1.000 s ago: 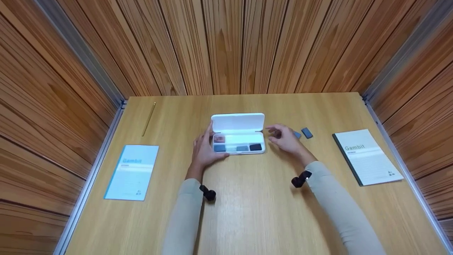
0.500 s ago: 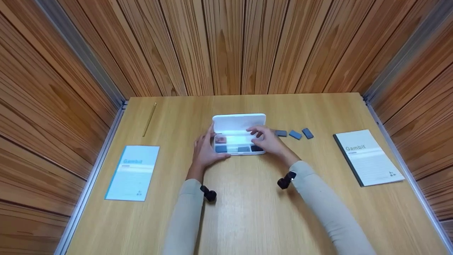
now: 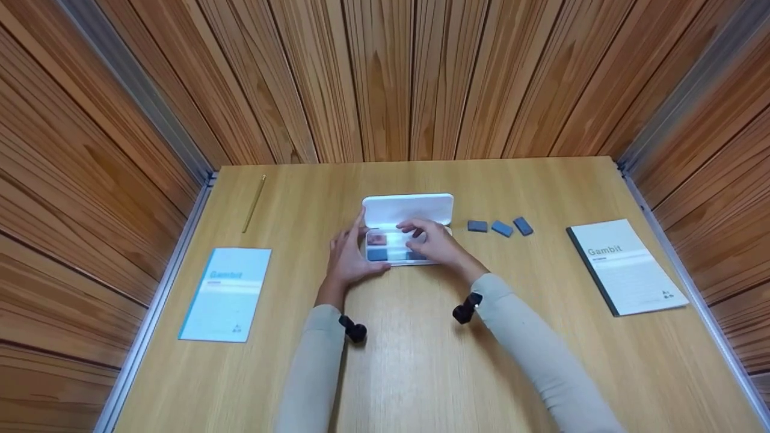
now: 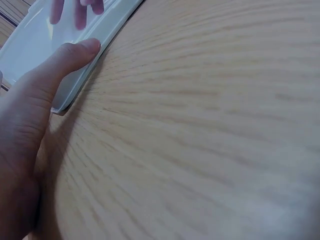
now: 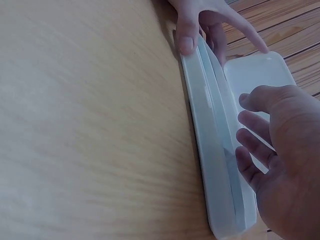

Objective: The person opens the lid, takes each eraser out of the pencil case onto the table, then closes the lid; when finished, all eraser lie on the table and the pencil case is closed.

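Note:
A white plastic case (image 3: 409, 207) with a hinged lid stands opened in the middle of the table, its lid raised at the back. My left hand (image 3: 349, 254) grips the left end, with the thumb on the front wall and a finger reaching up to the lid. Inside the case, a reddish block (image 3: 376, 239) lies in the back left and a dark blue block (image 3: 378, 254) in front of it. My right hand (image 3: 438, 242) hovers over the right half, hiding part of the inside. In the right wrist view its fingers (image 5: 255, 145) are loosely bent, with nothing between them.
Three small blue blocks (image 3: 502, 228) lie in a row right of the case. A notebook (image 3: 625, 264) is at the right, a light-blue notebook (image 3: 226, 294) at the left. A thin gold pencil (image 3: 254, 203) lies at the back left. Wooden walls (image 3: 385, 84) enclose the table.
My right hand has moved left from beside the case to over its compartments, uncovering the blue blocks on the table. My left hand stays at the case's left end.

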The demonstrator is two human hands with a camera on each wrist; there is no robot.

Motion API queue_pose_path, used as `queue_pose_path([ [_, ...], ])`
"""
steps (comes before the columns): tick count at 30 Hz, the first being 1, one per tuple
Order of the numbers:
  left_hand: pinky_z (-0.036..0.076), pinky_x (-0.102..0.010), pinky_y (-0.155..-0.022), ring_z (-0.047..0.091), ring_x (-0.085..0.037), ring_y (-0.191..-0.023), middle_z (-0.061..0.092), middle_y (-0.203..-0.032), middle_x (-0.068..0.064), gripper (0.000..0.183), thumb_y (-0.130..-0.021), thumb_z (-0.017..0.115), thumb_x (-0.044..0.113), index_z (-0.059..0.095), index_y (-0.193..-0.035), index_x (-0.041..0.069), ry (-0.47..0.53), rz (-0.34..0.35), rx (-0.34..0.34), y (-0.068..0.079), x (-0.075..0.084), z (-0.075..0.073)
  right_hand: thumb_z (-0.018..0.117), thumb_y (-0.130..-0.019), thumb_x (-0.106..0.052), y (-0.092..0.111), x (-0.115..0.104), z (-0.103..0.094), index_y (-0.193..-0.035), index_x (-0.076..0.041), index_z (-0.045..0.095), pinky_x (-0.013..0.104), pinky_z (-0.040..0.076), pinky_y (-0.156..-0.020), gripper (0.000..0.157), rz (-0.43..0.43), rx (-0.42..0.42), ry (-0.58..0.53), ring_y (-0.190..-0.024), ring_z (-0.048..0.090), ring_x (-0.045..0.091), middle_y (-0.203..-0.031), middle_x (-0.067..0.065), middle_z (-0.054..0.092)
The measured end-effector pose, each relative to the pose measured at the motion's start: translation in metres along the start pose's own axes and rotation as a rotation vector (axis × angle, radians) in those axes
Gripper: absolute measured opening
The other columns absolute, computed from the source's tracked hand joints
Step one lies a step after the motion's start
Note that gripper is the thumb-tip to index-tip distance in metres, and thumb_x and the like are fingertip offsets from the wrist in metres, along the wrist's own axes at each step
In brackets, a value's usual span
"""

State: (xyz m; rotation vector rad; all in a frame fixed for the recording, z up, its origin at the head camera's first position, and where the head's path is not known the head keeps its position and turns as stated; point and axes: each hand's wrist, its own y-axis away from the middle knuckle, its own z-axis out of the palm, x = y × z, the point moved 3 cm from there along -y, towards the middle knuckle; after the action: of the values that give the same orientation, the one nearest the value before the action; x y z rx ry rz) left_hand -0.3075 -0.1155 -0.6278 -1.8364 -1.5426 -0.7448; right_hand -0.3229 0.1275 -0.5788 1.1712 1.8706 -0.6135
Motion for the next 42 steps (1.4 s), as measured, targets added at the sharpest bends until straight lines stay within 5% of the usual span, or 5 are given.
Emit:
queue_pose_path([
  [10, 0.024, -0.064, -0.134, 0.052, -0.037, -0.149, 0.07, -0.155, -0.007, 0.142, -0.071, 0.102, 0.059, 0.015, -0.182, 0.039, 0.0, 0.015, 0.005, 0.0, -0.002, 0.0, 0.069, -0.106, -0.004, -0.013, -0.009, 0.02, -0.148, -0.006, 0.07, 0.06, 0.051, -0.121, 0.042, -0.053, -0.005, 0.004, -0.135, 0.067, 0.043, -0.147, 0.021, 0.075],
  [13, 0.025, -0.062, -0.134, 0.051, -0.036, -0.151, 0.07, -0.155, -0.006, 0.141, -0.072, 0.102, 0.058, 0.015, -0.182, 0.041, 0.006, 0.013, 0.001, 0.0, -0.001, 0.001, 0.071, -0.107, -0.011, -0.02, 0.004, 0.028, -0.146, -0.01, 0.072, 0.052, 0.051, -0.121, 0.04, -0.093, -0.015, -0.013, -0.132, 0.068, 0.035, -0.145, 0.015, 0.077],
  [20, 0.023, -0.063, -0.136, 0.052, -0.037, -0.15, 0.07, -0.154, -0.006, 0.139, -0.073, 0.102, 0.055, 0.016, -0.181, 0.04, 0.017, 0.017, 0.008, -0.001, -0.001, 0.0, 0.067, -0.107, -0.005, -0.02, -0.013, 0.035, -0.15, -0.008, 0.069, 0.059, 0.048, -0.126, 0.043, -0.047, -0.037, -0.027, -0.139, 0.065, 0.041, -0.151, 0.018, 0.072],
  [31, 0.025, -0.063, -0.135, 0.052, -0.037, -0.149, 0.069, -0.154, -0.006, 0.141, -0.073, 0.102, 0.058, 0.015, -0.182, 0.039, 0.02, 0.027, 0.009, -0.002, -0.003, 0.002, 0.066, -0.109, -0.004, -0.024, -0.015, 0.047, -0.155, -0.016, 0.066, 0.054, 0.049, -0.13, 0.048, 0.024, -0.066, -0.082, -0.147, 0.066, 0.032, -0.151, 0.009, 0.073],
  [42, 0.03, -0.067, -0.129, 0.055, -0.041, -0.15, 0.072, -0.152, -0.007, 0.142, -0.071, 0.102, 0.057, 0.018, -0.182, 0.032, -0.011, 0.065, 0.028, -0.001, -0.001, 0.0, 0.07, -0.102, -0.002, -0.024, -0.018, 0.049, -0.153, -0.006, 0.068, 0.056, 0.049, -0.128, 0.051, -0.035, -0.056, -0.038, -0.143, 0.067, 0.039, -0.149, 0.019, 0.073],
])
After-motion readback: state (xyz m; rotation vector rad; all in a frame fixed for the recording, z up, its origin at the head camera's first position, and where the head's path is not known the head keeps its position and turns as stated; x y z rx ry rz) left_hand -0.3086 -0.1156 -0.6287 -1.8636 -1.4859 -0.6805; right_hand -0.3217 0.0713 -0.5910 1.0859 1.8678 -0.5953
